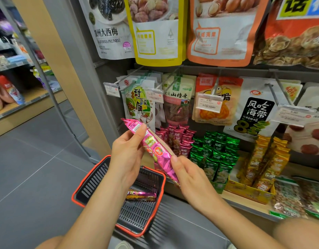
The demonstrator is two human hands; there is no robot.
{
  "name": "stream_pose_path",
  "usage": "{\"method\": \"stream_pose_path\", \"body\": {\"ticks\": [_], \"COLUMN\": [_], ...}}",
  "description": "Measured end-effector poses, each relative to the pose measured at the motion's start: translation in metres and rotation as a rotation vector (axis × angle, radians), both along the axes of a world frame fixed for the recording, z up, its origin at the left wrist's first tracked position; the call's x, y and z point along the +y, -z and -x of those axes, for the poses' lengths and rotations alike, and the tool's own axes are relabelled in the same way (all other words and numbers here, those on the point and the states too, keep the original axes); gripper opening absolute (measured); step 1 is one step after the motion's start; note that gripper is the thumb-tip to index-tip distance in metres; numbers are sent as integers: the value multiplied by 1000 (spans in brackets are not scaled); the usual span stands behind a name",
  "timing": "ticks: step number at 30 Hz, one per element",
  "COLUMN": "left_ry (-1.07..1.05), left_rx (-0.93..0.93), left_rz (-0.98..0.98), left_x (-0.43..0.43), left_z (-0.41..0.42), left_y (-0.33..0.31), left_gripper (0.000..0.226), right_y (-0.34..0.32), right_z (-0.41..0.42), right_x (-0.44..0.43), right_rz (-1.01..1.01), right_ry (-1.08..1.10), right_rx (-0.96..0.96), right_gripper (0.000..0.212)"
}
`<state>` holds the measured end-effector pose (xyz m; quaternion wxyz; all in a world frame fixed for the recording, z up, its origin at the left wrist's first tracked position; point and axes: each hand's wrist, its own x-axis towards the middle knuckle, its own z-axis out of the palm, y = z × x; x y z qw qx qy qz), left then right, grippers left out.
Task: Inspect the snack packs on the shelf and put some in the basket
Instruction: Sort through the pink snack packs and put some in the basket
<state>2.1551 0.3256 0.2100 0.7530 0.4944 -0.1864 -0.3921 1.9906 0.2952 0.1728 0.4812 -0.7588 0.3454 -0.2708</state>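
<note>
A long pink foil snack pack [153, 148] is held slantwise in front of the shelf, above the basket. My left hand [127, 155] pinches its upper end between thumb and fingers. My right hand [186, 174] grips its lower end. Below them on the floor stands a black basket with an orange rim [117, 228]; one pink snack pack [141, 194] lies flat inside it. On the shelf just behind stand boxes of pink packs [180, 139], green packs [215, 151] and yellow packs [264, 164].
Hanging bags fill the pegs above: tamarind [139, 103], hawthorn strips [178, 99], kelp [254, 112], with price tags sticking out. The wooden shelf edge [245, 198] runs to the right. Grey tile floor [33, 168] lies left, and another shelf unit [15, 97] stands further left.
</note>
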Motion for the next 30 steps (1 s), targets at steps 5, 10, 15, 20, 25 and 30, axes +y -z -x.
{"method": "stream_pose_path", "body": {"ticks": [5,10,15,20,25,30], "left_ry": [93,169,244,316,494,528], "left_rx": [25,-15,-17,-147,-623,-696], "left_rz": [-8,-8,-32,-93,-226,-281], "left_x": [2,5,6,8,14,12], "left_z": [6,18,21,27,31,39], "left_y": [3,8,9,7,11,19], "left_gripper": [33,42,33,33,23,22], "right_y": [-1,-3,-3,-4,-19,-20], "right_z": [-2,-4,-3,-5,4,14], "right_x": [0,-5,-11,-16,-35,-40], "right_rz": [-58,-127,-162,-281,-254,-330], "right_ry": [-5,-23,-85,-202,-132,3], "right_rx": [-19,-67,-70,-125,-252,-464], "right_gripper": [44,54,58,47,39,33]}}
